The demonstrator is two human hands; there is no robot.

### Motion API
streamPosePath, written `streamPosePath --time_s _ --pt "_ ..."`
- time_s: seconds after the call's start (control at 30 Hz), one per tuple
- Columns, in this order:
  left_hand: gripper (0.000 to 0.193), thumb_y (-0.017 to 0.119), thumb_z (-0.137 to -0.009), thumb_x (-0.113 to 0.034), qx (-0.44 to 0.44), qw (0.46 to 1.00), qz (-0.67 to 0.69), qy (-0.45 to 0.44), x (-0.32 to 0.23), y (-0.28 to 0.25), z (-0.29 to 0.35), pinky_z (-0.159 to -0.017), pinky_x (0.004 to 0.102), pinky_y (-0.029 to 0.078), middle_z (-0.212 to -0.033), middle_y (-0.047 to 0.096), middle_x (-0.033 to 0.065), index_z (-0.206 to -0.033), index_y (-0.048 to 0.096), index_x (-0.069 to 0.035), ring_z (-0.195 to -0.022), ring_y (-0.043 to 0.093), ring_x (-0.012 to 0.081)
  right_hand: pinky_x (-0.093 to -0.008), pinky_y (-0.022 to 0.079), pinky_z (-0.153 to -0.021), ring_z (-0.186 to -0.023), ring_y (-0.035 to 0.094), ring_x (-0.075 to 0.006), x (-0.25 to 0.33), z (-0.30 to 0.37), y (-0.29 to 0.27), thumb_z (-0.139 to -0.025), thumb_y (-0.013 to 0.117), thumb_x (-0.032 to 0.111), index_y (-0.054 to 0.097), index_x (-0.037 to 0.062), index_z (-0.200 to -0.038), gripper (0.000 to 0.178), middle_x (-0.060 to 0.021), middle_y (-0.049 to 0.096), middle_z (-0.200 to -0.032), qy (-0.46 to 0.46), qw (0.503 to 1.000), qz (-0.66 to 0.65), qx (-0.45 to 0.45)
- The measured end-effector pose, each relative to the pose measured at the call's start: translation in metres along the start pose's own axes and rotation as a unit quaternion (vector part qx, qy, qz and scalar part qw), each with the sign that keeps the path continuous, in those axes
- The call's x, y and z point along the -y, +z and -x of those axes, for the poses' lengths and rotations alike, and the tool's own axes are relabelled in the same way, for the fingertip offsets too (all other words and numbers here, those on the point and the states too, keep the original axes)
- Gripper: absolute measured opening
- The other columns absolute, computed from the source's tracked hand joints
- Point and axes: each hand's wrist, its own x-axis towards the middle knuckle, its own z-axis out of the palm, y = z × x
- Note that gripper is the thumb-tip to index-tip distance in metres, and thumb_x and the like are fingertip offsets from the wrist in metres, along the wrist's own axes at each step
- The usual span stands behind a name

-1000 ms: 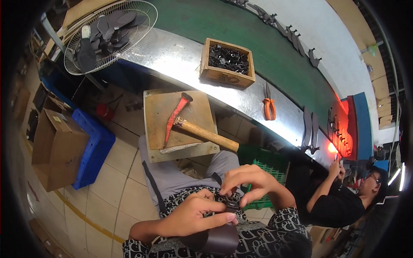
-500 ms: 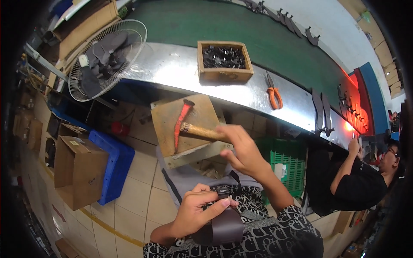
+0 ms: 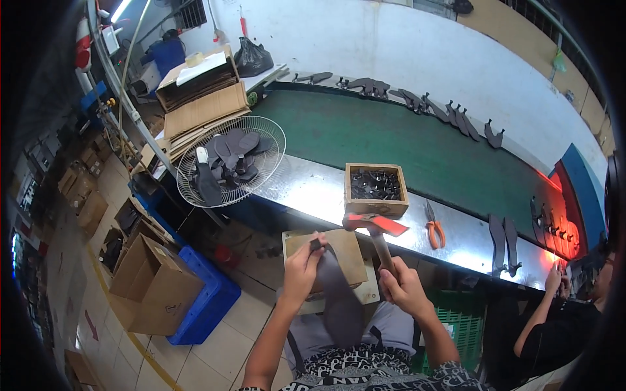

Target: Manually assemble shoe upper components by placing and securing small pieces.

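green belt (image 3: 378,140), white wall (image 3: 365,42) beyond left fingers (image 3: 307,254) around sole (image 3: 342,305), right fingers (image 3: 402,274) around hammer (image 3: 385,225)

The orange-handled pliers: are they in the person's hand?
No, the pliers lie on the metal counter, while the right hand grips a hammer.

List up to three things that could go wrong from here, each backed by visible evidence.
1. The left hand grips one end of a dark sole while the right hand holds a hammer nearby; a stray blow might strike the left hand.
2. The pliers lie near the metal ledge's front edge, so a bump could knock them off.
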Motion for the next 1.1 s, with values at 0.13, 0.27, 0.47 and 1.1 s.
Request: streamPosePath --time_s 0.13,0.27,0.47,1.1 --pt "0.030 0.060 -0.093 -0.026 -0.010 0.939 -0.325 0.112 0.055 0.010 -0.009 -0.111 0.0485 0.025 -0.134 0.056 0.0136 -0.109 0.067 -0.001 -0.133 0.043 0.0329 -0.0339 0.044 -0.053 -0.056 0.058 -0.0212 0.007 0.009 0.015 -0.096 0.057 0.016 0.054 -0.0009 -0.104 0.019 -0.0134 0.056 -0.065 -0.081 0.995 0.048 -0.030" --pt "0.047 0.063 -0.083 -0.051 0.062 0.921 -0.384 0.008 0.051 -0.001 0.000 -0.111 0.0638 -0.004 -0.151 0.036 0.0131 -0.124 0.065 -0.028 -0.145 0.014 0.0375 -0.0363 0.047 -0.056 -0.060 0.061 -0.0334 0.029 0.017 0.014 -0.095 0.058 0.014 0.054 -0.0026 -0.106 0.020 -0.0188 0.059 -0.070 -0.098 0.992 0.082 -0.014" --pt "0.067 0.068 -0.071 -0.064 0.126 0.924 -0.358 -0.050 0.040 -0.011 0.001 -0.111 0.0618 -0.009 -0.159 0.014 0.0171 -0.131 0.058 -0.036 -0.146 -0.004 0.0397 -0.0302 0.043 -0.045 -0.050 0.055 -0.0175 0.037 0.046 0.014 -0.098 0.050 0.018 0.051 0.0004 -0.108 0.020 -0.0120 0.058 -0.074 -0.234 0.960 -0.117 -0.097" --pt "0.021 0.056 -0.090 -0.022 -0.281 0.852 -0.323 0.302 0.005 -0.151 -0.178 -0.075 0.0445 0.048 -0.089 0.065 0.0164 -0.091 0.067 -0.003 -0.085 0.062 0.0323 -0.0241 0.046 -0.049 -0.057 0.056 -0.0059 -0.018 0.126 -0.013 -0.092 0.063 0.017 0.063 -0.0017 -0.096 0.019 -0.0013 0.063 -0.068 -0.173 0.944 -0.112 -0.257"
